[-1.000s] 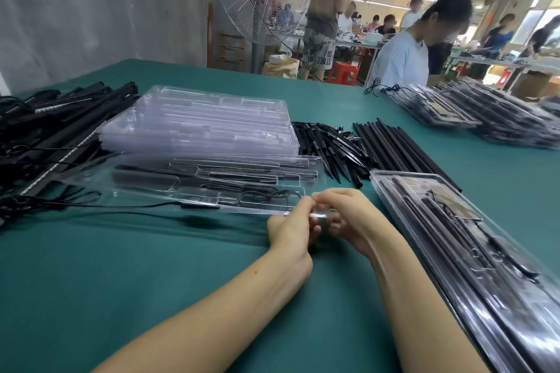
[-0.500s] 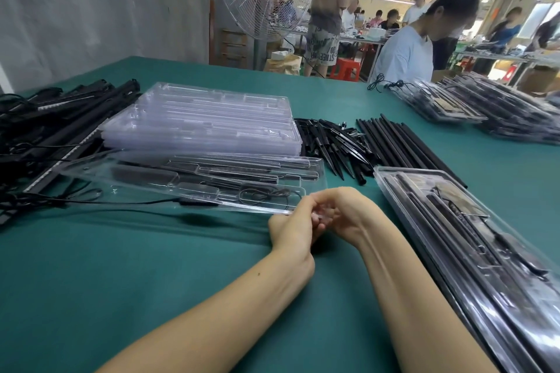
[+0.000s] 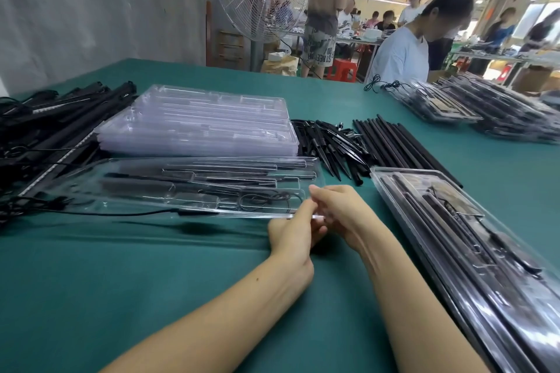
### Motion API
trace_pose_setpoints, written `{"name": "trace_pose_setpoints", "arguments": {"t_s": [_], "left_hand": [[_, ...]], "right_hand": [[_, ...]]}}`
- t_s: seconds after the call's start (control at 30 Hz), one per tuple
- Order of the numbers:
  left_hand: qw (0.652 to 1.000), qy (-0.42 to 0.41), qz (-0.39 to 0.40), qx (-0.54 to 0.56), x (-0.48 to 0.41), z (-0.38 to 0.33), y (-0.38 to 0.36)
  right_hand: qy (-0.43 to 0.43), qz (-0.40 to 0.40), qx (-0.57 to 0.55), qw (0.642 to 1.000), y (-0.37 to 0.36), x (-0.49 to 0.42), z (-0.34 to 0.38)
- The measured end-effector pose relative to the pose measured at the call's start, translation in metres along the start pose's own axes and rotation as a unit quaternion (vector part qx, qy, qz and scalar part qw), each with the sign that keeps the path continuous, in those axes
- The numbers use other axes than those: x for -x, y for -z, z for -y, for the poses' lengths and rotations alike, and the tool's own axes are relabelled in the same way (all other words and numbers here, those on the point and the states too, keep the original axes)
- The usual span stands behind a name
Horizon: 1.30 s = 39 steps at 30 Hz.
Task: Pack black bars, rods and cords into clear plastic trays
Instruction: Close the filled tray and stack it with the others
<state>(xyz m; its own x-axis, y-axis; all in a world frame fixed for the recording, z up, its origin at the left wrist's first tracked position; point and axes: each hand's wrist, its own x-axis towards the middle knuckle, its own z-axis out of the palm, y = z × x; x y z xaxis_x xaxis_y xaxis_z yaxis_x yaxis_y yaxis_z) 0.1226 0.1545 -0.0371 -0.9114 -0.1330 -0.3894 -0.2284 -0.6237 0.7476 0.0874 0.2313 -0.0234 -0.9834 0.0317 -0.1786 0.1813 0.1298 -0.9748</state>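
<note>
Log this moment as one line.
left hand: pinches tray corner | right hand: pinches same corner | tray: loaded, on green table

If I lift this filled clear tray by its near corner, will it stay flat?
Likely it flexes: the clear tray looks thin and long. The bars inside add weight away from that corner, so it may sag or twist.

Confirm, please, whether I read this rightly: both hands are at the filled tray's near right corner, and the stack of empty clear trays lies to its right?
Not quite. The head view shows the stack of empty clear trays behind the filled tray, not to its right. The left hand and right hand are indeed at its near right corner.
</note>
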Motion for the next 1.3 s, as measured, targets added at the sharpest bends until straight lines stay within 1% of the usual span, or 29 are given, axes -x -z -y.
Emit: {"name": "trace_pose_setpoints", "arguments": {"t_s": [0.1, 0.2, 0.33, 0.43, 0.67, 0.87, 0.93, 1.0, 1.13, 1.23, 1.3], "left_hand": [[1.0, 0.009, 0.001, -0.001, 0.001, -0.001, -0.001], [1.0, 0.014, -0.008, 0.004, 0.0, -0.002, -0.001], [1.0, 0.009, -0.008, 0.002, -0.001, -0.001, 0.0], [1.0, 0.006, -0.004, 0.005, -0.002, -0.001, 0.0], [1.0, 0.007, -0.002, 0.004, -0.002, -0.001, 0.001], [1.0, 0.002, 0.005, 0.006, -0.002, -0.002, 0.0], [1.0, 0.004, 0.013, 0.008, -0.002, -0.003, 0.0], [1.0, 0.007, 0.014, 0.019, -0.003, -0.004, 0.0], [1.0, 0.014, 0.007, 0.01, -0.002, -0.004, 0.0], [1.0, 0.014, 0.011, 0.007, -0.002, -0.004, 0.0], [1.0, 0.011, 0.016, 0.011, -0.002, -0.004, 0.0]], "right_hand": [[-0.034, 0.016, 0.057, 0.998, 0.005, 0.003, 0.002], [-0.069, 0.066, 0.064, 0.993, 0.01, 0.007, 0.003], [-0.051, 0.093, 0.042, 0.993, 0.012, 0.008, 0.002], [-0.039, 0.099, 0.016, 0.994, 0.013, 0.007, 0.002], [-0.029, 0.089, -0.018, 0.995, 0.014, 0.006, 0.001], [-0.03, 0.055, 0.014, 0.998, 0.011, 0.006, 0.001], [-0.032, 0.042, -0.005, 0.999, 0.013, 0.007, 0.0], [-0.053, 0.027, -0.029, 0.998, 0.013, 0.008, 0.001], [-0.073, 0.035, -0.065, 0.995, 0.012, 0.01, 0.005], [-0.076, 0.032, -0.044, 0.996, 0.012, 0.01, 0.007], [-0.066, 0.016, -0.029, 0.997, 0.009, 0.009, 0.007]]}}
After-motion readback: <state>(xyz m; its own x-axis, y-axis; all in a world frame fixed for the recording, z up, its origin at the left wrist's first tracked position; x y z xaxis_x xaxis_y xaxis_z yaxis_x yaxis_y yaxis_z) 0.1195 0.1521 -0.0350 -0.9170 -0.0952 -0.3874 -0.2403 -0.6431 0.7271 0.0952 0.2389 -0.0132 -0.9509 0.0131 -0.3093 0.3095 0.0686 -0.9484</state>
